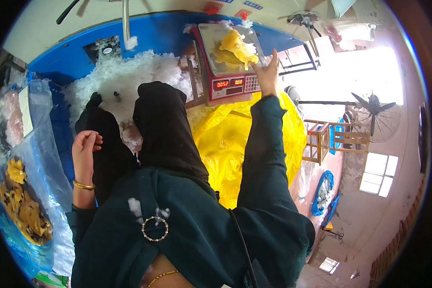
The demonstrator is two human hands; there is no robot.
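Note:
A yellow plush toy piece (237,47) with white stuffing showing lies on the metal plate of a red weighing scale (233,81), whose display is lit. My right hand (268,74) reaches to the plate's right front corner, fingers apart, beside the lower end of the plush; I cannot tell if it touches. Its palm looks free of anything. Over by my left knee, my left hand (85,145) hangs with its fingers curled together and nothing visible in them. A gold bangle (84,185) circles that wrist.
Loose white stuffing (129,72) is heaped before a blue panel (57,57), under a metal pipe (126,21). A big yellow bag (225,153) sits below the scale. At left, a clear plastic bag (53,144) holds yellow-brown plush pieces (24,206). A fan (373,115) stands right, near wooden stools (317,144).

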